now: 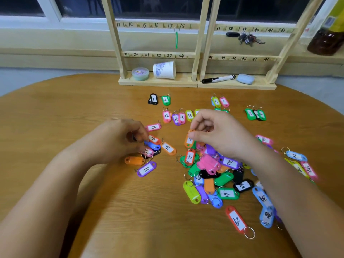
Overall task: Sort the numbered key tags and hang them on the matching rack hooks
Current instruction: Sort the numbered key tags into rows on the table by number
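Head view: right hand (pixel 219 135) pinches orange tag (pixel 189 142) hanging long-axis down; left hand (pixel 115 140) curls at tag cluster (pixel 154 140), grip unclear.

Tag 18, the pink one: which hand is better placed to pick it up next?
Probably left: the left hand lies beside tag 18, while the right hand pinches an orange tag farther off.

The oval wooden table (pixel 104 192) has a smooth, satin brown top with clear grain. The coloured plastic key tags (pixel 236 219) look glossy, with matt white paper labels and thin shiny metal rings (pixel 249 232). The pale wooden rack (pixel 158 82) looks bare and matt, and so does the white paper cup (pixel 164 69).
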`<state>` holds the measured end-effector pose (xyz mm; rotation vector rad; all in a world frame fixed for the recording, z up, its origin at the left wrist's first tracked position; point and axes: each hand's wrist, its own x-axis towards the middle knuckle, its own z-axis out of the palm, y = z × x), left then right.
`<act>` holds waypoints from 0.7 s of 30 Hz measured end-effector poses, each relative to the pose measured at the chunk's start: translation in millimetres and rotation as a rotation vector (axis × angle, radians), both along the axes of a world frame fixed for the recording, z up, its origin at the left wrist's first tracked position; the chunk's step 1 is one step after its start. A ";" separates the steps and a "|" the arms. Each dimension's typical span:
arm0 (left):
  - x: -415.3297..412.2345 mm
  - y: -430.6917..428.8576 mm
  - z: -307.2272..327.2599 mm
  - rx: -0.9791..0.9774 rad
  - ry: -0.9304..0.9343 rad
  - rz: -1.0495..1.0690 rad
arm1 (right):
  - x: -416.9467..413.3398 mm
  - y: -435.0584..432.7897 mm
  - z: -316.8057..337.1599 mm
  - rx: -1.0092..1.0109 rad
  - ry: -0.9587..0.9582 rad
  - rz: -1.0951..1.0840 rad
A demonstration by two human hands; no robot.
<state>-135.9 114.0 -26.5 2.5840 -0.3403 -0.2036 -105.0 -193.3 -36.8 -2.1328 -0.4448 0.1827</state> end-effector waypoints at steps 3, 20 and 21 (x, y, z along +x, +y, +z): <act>-1.2 -3.6 1.4 0.012 -0.014 -0.006 | -4.1 -7.4 -1.8 0.052 0.011 -0.005; -10.1 -90.0 -28.9 -0.076 -0.198 -0.186 | -3.6 -20.8 -3.0 0.230 0.005 -0.121; -10.0 -91.5 -28.9 -0.070 -0.198 -0.187 | -4.1 -19.9 -3.8 0.217 0.004 -0.118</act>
